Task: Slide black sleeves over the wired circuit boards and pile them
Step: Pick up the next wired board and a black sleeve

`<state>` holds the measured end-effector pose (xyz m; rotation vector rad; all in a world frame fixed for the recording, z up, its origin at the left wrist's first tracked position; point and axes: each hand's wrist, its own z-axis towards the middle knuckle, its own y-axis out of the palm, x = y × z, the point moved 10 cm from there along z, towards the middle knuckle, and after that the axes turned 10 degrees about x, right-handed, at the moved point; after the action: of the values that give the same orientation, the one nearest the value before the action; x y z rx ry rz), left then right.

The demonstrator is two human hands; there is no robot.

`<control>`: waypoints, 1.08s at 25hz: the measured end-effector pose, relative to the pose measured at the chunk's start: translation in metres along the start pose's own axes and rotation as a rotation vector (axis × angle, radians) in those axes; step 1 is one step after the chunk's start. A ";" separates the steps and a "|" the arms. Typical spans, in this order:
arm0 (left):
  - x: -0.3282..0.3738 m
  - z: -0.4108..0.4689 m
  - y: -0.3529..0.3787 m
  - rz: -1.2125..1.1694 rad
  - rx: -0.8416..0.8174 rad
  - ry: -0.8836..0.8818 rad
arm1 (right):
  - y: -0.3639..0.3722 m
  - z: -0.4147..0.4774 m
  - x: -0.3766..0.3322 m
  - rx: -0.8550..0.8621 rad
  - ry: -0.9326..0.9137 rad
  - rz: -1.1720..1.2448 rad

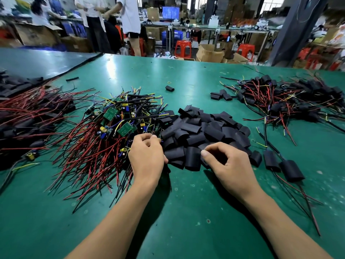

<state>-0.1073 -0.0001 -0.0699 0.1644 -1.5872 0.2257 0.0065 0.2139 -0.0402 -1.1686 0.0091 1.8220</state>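
A heap of flat black sleeves point(201, 131) lies at the middle of the green table point(186, 202). Left of it sprawls a pile of bare green circuit boards with red, black and yellow wires point(112, 124). My left hand point(147, 156) sits at the seam of the two piles, fingers curled, pinching wires at the board pile's near edge. My right hand point(224, 161) is curled over the near edge of the sleeve heap, thumb and fingers pinching a black sleeve point(207, 161). Sleeved boards point(280, 101) are piled at the far right; two more point(291, 171) lie near my right hand.
Another pile of sleeved units with red wires point(28, 116) covers the left edge. A lone sleeve point(169, 88) and a rubber band point(169, 82) lie mid-table. People point(112, 21), cardboard boxes and red stools point(183, 48) stand beyond the far edge.
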 end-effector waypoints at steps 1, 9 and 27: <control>0.002 -0.001 0.002 0.016 -0.016 0.024 | 0.000 0.000 0.000 -0.002 0.005 0.001; 0.051 -0.040 0.017 0.056 -0.095 0.509 | 0.000 -0.001 -0.002 -0.032 0.035 0.004; 0.078 -0.115 0.047 0.009 -0.410 0.980 | 0.007 -0.008 -0.012 -0.095 0.203 0.362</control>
<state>-0.0099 0.0761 0.0082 -0.2491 -0.6298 -0.0298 0.0084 0.1988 -0.0391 -1.4910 0.2698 2.0226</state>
